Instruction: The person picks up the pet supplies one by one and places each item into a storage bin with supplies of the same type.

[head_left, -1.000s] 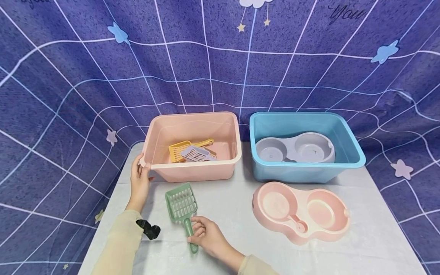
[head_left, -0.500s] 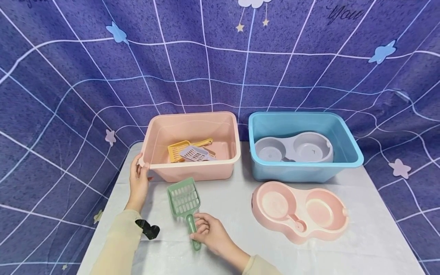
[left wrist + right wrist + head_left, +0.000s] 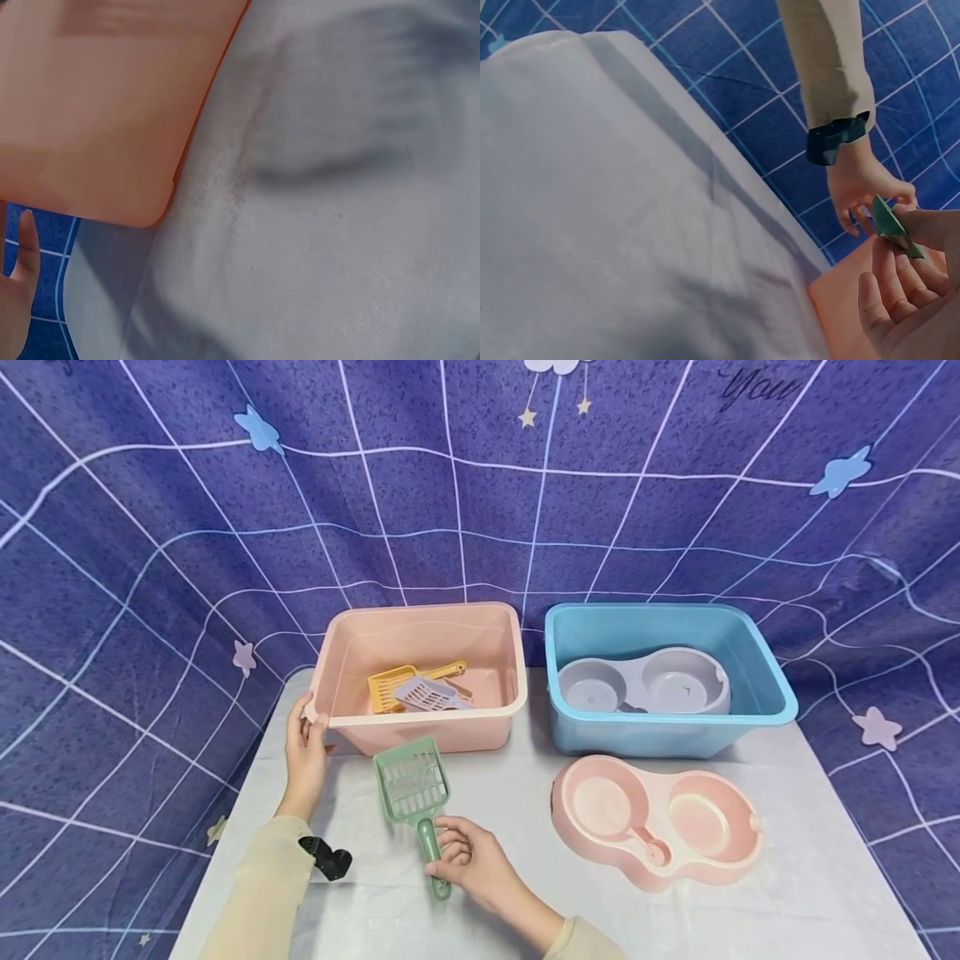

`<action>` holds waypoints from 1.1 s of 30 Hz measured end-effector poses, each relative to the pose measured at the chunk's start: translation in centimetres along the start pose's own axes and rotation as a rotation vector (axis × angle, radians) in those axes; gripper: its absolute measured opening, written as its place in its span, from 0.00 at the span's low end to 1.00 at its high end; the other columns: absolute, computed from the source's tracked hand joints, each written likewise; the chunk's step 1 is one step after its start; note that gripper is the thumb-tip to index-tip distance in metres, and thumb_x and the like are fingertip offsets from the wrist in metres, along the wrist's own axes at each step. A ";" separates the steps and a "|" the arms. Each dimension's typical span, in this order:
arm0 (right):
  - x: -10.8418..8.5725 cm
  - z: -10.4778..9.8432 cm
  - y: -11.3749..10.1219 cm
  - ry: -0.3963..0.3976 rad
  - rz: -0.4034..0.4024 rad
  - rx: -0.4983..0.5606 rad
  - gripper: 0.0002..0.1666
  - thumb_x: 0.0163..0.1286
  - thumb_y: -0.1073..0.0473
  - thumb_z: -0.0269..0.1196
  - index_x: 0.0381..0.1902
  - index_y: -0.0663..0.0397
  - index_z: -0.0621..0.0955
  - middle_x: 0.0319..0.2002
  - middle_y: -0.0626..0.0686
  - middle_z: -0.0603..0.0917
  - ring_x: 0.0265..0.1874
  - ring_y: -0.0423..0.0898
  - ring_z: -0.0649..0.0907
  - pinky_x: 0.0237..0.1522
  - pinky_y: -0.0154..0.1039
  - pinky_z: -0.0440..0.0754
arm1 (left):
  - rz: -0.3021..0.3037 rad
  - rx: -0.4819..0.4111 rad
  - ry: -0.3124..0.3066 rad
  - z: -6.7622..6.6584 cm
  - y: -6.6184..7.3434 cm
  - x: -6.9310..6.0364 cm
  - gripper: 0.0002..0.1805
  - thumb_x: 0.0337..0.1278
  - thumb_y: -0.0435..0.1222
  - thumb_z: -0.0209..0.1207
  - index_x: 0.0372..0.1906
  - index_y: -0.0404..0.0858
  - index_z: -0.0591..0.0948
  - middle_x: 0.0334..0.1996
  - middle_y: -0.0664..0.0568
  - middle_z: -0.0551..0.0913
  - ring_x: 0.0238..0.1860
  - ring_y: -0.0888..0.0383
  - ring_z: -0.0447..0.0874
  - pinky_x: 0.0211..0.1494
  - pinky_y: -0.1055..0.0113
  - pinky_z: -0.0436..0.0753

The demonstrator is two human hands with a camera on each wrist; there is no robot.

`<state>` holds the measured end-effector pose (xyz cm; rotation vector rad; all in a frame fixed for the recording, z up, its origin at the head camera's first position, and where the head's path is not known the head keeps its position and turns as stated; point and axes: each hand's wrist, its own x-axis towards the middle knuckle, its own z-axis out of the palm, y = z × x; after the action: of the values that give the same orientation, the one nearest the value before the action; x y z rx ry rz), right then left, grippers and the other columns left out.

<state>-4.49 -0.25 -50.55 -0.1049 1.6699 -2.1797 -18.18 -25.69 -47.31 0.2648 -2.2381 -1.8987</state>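
My right hand pinches the handle of a green slotted litter scoop, its head pointing away from me toward the pink litter box. The scoop is above the table; its blurred shadow falls on the cloth in the left wrist view. In the right wrist view the thumb and fingers meet on the scoop's handle end. My left hand grips the near left corner of the pink litter box. Inside that box lie a yellow scoop and a lavender scoop, overlapping.
To the right stands a blue litter box holding a grey double bowl. A pink double bowl sits on the white-covered table in front of it. A purple-blue curtain hangs behind and at both sides.
My right hand has carried the green scoop slightly right and away from me, toward the pink litter box. My left hand stays on the box's corner.
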 end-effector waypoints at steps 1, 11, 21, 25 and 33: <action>0.0 0.0 -0.1 0.002 -0.003 -0.010 0.34 0.57 0.79 0.67 0.62 0.74 0.70 0.39 0.51 0.76 0.29 0.37 0.68 0.27 0.22 0.66 | 0.001 0.002 0.000 0.0 0.0 0.0 0.28 0.77 0.37 0.43 0.77 0.45 0.55 0.72 0.44 0.63 0.56 0.65 0.67 0.40 0.73 0.74; -0.5 0.1 -1.4 0.016 -0.036 -0.077 0.34 0.57 0.77 0.69 0.62 0.72 0.72 0.42 0.52 0.78 0.32 0.38 0.72 0.32 0.23 0.71 | 0.016 0.000 0.004 0.0 0.0 0.1 0.28 0.76 0.36 0.43 0.77 0.44 0.56 0.70 0.44 0.65 0.55 0.66 0.68 0.40 0.72 0.75; -0.9 0.0 -2.6 0.022 -0.090 -0.084 0.35 0.57 0.76 0.69 0.63 0.73 0.71 0.42 0.52 0.78 0.33 0.37 0.73 0.33 0.23 0.70 | 0.013 0.018 0.009 0.1 0.2 0.0 0.28 0.77 0.36 0.42 0.77 0.44 0.56 0.70 0.44 0.65 0.55 0.66 0.68 0.41 0.71 0.75; -0.8 -0.1 -3.0 0.032 -0.104 -0.104 0.35 0.57 0.76 0.69 0.63 0.73 0.71 0.42 0.52 0.79 0.33 0.36 0.74 0.34 0.23 0.71 | 0.017 0.009 0.013 0.1 0.2 0.0 0.28 0.76 0.36 0.42 0.77 0.43 0.56 0.69 0.44 0.66 0.55 0.65 0.68 0.39 0.73 0.74; -0.8 -0.4 -3.8 0.029 -0.131 -0.143 0.35 0.59 0.73 0.70 0.63 0.71 0.72 0.44 0.53 0.78 0.35 0.37 0.74 0.37 0.24 0.73 | 0.016 0.020 0.013 0.1 0.0 0.0 0.28 0.77 0.36 0.42 0.77 0.44 0.56 0.70 0.44 0.65 0.55 0.66 0.68 0.42 0.70 0.75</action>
<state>-4.84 1.22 -46.96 -0.2296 1.8824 -2.1616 -18.23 -25.61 -47.29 0.2606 -2.2454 -1.8626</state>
